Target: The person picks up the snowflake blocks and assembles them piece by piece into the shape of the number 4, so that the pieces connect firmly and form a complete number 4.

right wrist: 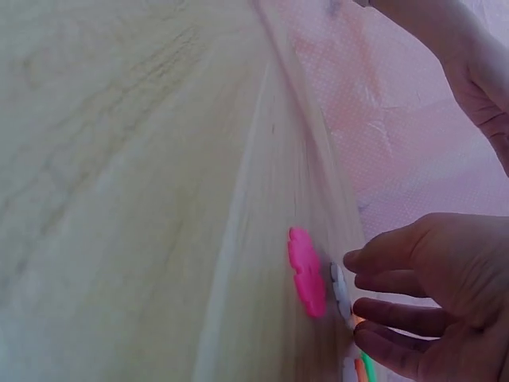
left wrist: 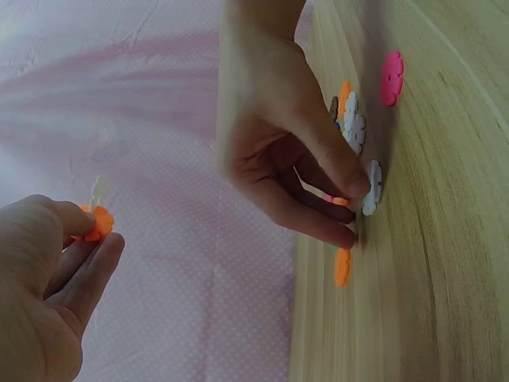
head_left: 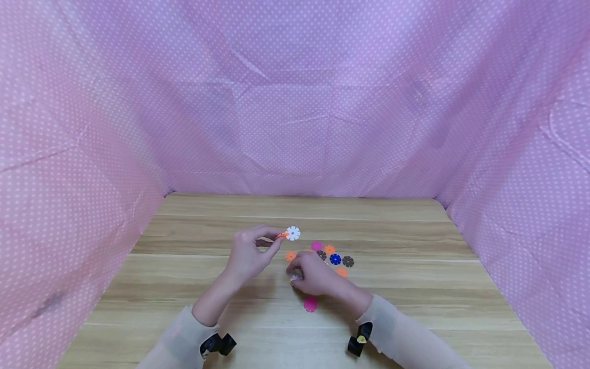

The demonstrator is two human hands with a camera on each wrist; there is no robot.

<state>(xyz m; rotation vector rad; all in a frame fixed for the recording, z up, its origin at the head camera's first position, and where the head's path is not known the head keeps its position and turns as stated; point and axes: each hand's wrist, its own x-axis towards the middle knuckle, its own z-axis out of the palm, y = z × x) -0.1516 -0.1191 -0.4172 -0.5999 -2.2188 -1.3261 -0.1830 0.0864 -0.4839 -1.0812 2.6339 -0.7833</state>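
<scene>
Head view: left hand (head_left: pixel 248 254) holds a joined orange-and-white snowflake-disc pair (head_left: pixel 289 234), right hand (head_left: pixel 313 272) at a loose white disc (left wrist: pixel 373 189)

Raised above the tabletop (head_left: pixel 405 230), the pair is pinched by its orange disc (left wrist: pixel 100 224) between the left fingers (left wrist: pixel 99 267); its white disc (head_left: pixel 293 233) juts out past the fingertips, set crosswise to the orange one. That looks a sound grip — most of the white rim is left exposed — and light, steady pressure should keep the joint from twisting.

The loose white disc sits by the right thumb and fingertips. Those fingers are loosely curved and spread, with no clear grasp; whether the thumb touches the disc, I cannot tell. So flat a piece would probably lift best if one edge were tipped up first, then pinched across the rim, without brushing its neighbours.

A pink disc (head_left: pixel 310 305) lies on the near side of the right hand; beyond the hand are a blue disc (head_left: pixel 335 259), dark brown discs (head_left: pixel 348 261) and orange discs (head_left: pixel 329 249). No container shows — the loose pieces rest directly on the wood. Pink dotted cloth (head_left: pixel 299 128) hangs around.
</scene>
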